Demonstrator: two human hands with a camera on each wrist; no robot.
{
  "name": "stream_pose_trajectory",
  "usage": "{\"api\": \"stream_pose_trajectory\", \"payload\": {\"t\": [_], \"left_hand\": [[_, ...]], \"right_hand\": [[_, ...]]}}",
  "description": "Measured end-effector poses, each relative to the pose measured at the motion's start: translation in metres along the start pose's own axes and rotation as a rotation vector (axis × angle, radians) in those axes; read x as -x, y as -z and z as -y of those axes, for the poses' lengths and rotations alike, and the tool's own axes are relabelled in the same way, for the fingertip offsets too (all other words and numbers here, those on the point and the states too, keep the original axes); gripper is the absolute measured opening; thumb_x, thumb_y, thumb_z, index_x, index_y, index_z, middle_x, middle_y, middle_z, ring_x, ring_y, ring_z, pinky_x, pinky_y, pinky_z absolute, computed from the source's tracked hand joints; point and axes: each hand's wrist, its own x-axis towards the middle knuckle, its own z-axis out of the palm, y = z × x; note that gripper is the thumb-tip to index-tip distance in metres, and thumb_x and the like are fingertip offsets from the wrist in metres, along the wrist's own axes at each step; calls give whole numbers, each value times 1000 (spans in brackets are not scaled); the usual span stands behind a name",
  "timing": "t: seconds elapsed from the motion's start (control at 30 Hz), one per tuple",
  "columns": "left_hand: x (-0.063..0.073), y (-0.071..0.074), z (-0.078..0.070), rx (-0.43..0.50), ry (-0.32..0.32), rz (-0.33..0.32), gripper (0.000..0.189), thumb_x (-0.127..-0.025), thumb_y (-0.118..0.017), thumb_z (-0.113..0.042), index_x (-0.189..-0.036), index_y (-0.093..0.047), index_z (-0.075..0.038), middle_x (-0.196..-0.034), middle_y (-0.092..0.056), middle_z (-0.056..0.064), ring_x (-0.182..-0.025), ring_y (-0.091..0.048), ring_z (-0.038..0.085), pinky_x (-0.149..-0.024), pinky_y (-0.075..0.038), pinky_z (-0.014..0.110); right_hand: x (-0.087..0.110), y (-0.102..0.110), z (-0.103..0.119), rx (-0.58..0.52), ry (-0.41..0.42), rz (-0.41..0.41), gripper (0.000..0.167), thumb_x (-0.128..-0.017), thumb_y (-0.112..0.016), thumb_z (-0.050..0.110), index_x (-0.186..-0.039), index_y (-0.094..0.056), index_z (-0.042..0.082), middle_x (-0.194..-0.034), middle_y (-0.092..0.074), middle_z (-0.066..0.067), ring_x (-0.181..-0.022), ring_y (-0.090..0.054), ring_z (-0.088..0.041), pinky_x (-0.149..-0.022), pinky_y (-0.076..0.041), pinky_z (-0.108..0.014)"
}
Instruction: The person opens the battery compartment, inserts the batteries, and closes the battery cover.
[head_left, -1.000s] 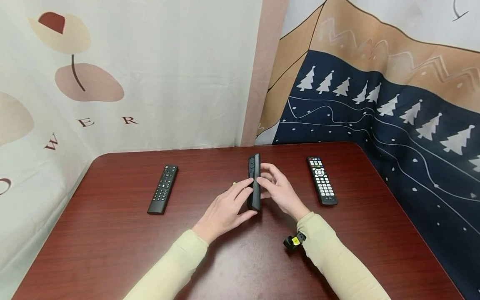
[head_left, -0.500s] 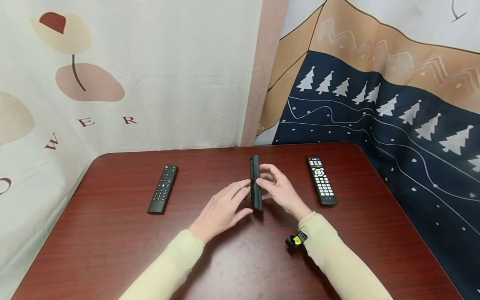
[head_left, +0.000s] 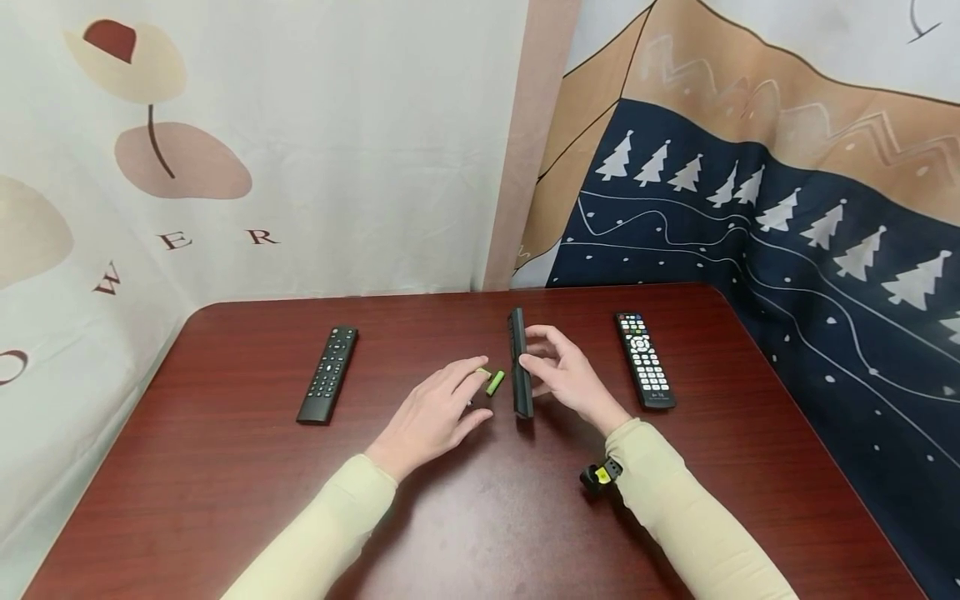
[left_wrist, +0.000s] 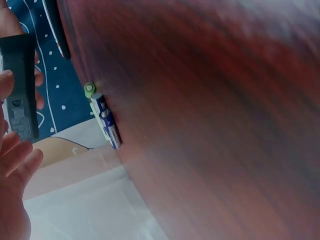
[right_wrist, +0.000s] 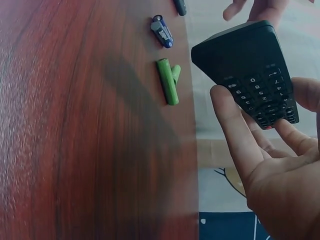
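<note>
A black remote control (head_left: 521, 385) is held on its edge over the middle of the table by my right hand (head_left: 572, 385), thumb on one side and fingers on the other. Its number buttons face the palm in the right wrist view; the back shows toward the left hand. My left hand (head_left: 431, 412) is just left of the remote, fingers loosely spread and holding nothing. Beneath and between the hands lie green batteries (right_wrist: 168, 85) on the table. Blue-and-silver batteries (right_wrist: 162, 33) lie beside them, mostly hidden by the left hand in the head view.
Another black remote (head_left: 327, 377) lies at the left of the dark red table (head_left: 187, 467). A third remote (head_left: 645, 362) with white buttons lies at the right. Printed curtains (head_left: 360, 150) hang behind the table's back edge.
My left hand has drawn away from the remote toward the left, uncovering a green battery. The remote, still in my right hand, has shifted slightly right and turned more edge-on.
</note>
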Motion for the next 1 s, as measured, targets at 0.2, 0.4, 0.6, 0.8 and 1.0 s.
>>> {"api": "stream_pose_trajectory", "payload": {"t": [0.2,0.4,0.6,0.8,1.0], "left_hand": [[7,3,6,-5,22,9,47,-90,-82,-26,-126,-62,-2,-141,-60,15,-128,-59,27,-107,-51,38],[13,6,12,-8,43,-4,48,-90,-82,-24,-127,-62,-1,-140,-60,15,-127,-60,28,-105,-52,41],[18,7,19,-21,64,-4,46,-89,-82,-25,-122,-63,0,-138,-61,15,-125,-60,30,-103,-52,44],[23,13,24,-26,86,10,42,-89,-81,-24,-120,-63,-1,-137,-61,15,-124,-60,31,-102,-53,46],[29,18,29,-45,111,21,43,-90,-80,-23,-123,-63,-1,-137,-61,15,-123,-60,31,-102,-52,46]], "right_hand": [[0,4,1,43,0,-26,44,-103,-61,10,-144,-48,6,-129,-61,-27,-97,-72,-27,-71,-64,-50],[1,9,-1,86,-15,-48,44,-102,-63,10,-143,-50,7,-126,-62,-26,-87,-71,-23,-70,-64,-51],[4,15,-1,160,-26,-75,45,-100,-66,13,-142,-52,8,-124,-64,-25,-83,-70,-22,-67,-64,-50],[5,20,-2,207,-40,-101,43,-100,-68,14,-140,-54,9,-120,-63,-23,-81,-68,-24,-63,-64,-48],[6,26,-5,276,-47,-124,43,-99,-70,16,-139,-56,10,-118,-63,-21,-80,-65,-25,-61,-64,-47]]}}
